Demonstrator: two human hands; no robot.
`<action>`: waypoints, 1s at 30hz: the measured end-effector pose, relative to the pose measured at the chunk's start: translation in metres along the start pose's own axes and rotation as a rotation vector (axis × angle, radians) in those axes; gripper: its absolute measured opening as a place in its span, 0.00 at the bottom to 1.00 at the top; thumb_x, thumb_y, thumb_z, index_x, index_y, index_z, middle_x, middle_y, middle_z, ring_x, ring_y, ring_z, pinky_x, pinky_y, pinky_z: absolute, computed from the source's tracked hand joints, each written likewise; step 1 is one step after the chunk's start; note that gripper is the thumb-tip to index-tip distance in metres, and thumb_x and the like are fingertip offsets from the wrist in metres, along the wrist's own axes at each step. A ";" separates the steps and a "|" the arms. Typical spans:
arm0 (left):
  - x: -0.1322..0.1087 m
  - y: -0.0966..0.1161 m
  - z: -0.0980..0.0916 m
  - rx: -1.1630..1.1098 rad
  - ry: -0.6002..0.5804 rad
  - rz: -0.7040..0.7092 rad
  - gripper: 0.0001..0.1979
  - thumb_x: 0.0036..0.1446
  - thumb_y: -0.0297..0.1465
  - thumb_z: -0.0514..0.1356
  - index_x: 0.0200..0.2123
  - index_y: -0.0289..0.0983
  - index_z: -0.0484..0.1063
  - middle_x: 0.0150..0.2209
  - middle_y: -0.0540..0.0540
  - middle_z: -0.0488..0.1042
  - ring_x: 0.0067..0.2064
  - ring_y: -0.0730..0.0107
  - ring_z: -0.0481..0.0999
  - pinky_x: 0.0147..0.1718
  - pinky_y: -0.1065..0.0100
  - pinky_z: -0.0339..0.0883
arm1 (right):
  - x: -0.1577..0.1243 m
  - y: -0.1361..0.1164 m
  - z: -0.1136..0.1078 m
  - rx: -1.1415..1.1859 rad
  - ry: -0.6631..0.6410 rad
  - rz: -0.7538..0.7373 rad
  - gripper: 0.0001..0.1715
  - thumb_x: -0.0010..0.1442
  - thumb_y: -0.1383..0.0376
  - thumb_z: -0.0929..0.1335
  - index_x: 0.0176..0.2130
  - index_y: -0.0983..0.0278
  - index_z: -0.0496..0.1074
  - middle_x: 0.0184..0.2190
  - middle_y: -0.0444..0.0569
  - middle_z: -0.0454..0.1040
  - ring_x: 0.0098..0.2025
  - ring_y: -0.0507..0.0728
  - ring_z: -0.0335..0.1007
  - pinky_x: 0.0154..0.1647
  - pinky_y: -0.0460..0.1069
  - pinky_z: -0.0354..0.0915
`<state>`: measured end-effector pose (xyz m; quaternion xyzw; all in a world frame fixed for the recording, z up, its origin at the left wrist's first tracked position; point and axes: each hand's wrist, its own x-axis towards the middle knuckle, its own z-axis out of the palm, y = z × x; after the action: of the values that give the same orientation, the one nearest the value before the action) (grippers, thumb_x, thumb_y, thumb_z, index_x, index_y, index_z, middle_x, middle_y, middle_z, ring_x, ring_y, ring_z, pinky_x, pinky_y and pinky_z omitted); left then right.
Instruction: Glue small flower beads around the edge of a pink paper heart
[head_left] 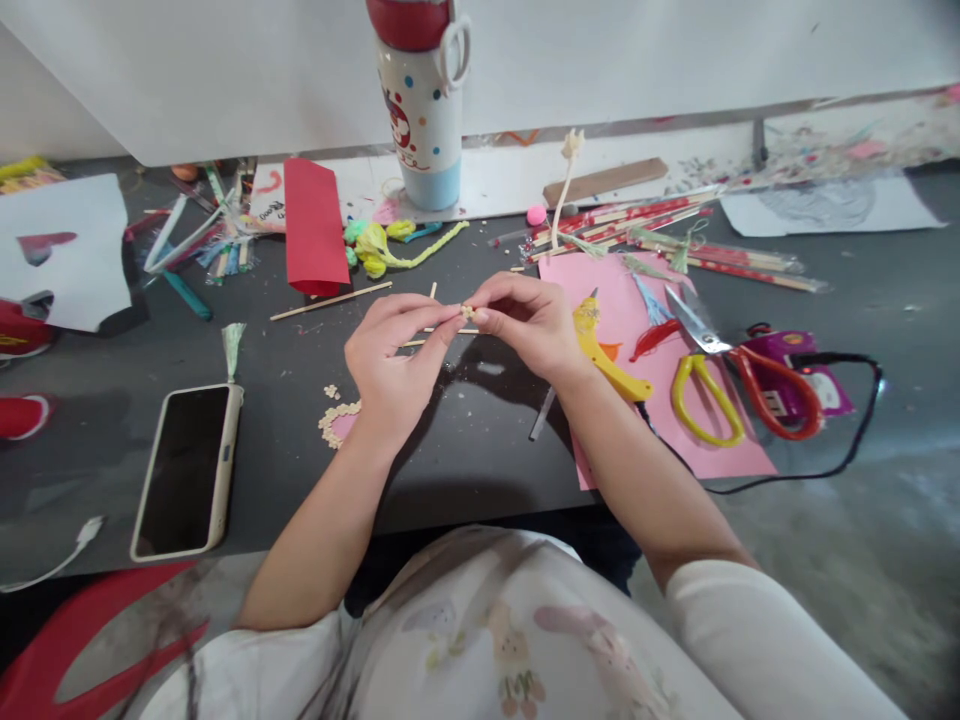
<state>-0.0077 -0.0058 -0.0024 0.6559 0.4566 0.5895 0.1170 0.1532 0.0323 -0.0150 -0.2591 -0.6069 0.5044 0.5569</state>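
Note:
Both hands meet above the middle of the dark table [465, 450]. My left hand [394, 365] and my right hand [525, 325] each pinch a tiny pale bead-like piece [468, 313] between fingertips, apparently on a thin wooden stick [420, 342] that runs under the fingers. Near my left wrist lies a small heart shape edged with pale beads [336, 422]. A yellow glue gun [604, 350] rests on pink paper [660, 420] just right of my right hand.
A phone [187, 470] lies at the left. Scissors with yellow and red handles [720, 375] and a black cable [832, 470] sit on the right. A dotted bottle [424, 110], folded red paper [313, 228], sticks and tassels crowd the back.

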 end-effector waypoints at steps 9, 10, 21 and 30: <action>-0.002 0.003 0.000 -0.011 0.005 0.034 0.05 0.52 0.28 0.70 0.33 0.44 0.81 0.32 0.51 0.81 0.33 0.73 0.78 0.34 0.70 0.73 | 0.000 -0.001 0.001 0.044 -0.013 -0.019 0.10 0.51 0.60 0.78 0.30 0.63 0.78 0.28 0.42 0.76 0.30 0.48 0.72 0.33 0.45 0.70; -0.003 0.003 0.000 -0.009 0.004 0.029 0.05 0.52 0.28 0.70 0.33 0.44 0.81 0.32 0.51 0.81 0.33 0.73 0.78 0.35 0.69 0.73 | 0.000 -0.001 0.001 0.032 -0.012 -0.010 0.11 0.50 0.59 0.78 0.30 0.63 0.78 0.28 0.43 0.76 0.30 0.48 0.71 0.33 0.46 0.70; -0.001 0.001 0.003 -0.033 -0.015 -0.176 0.04 0.55 0.37 0.68 0.33 0.45 0.82 0.34 0.50 0.80 0.40 0.69 0.78 0.40 0.65 0.73 | -0.001 -0.002 0.005 -0.047 0.043 0.104 0.20 0.49 0.50 0.77 0.32 0.63 0.76 0.32 0.44 0.77 0.29 0.48 0.70 0.29 0.45 0.69; -0.001 -0.005 0.006 -0.361 -0.101 -0.566 0.11 0.49 0.42 0.71 0.32 0.43 0.82 0.34 0.48 0.82 0.35 0.70 0.80 0.36 0.68 0.74 | -0.002 0.003 0.002 -0.104 0.047 0.050 0.14 0.55 0.55 0.75 0.35 0.63 0.77 0.34 0.46 0.78 0.37 0.51 0.74 0.41 0.48 0.72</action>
<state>-0.0052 -0.0011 -0.0080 0.5003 0.5023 0.5720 0.4126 0.1511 0.0309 -0.0186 -0.3147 -0.6126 0.4798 0.5437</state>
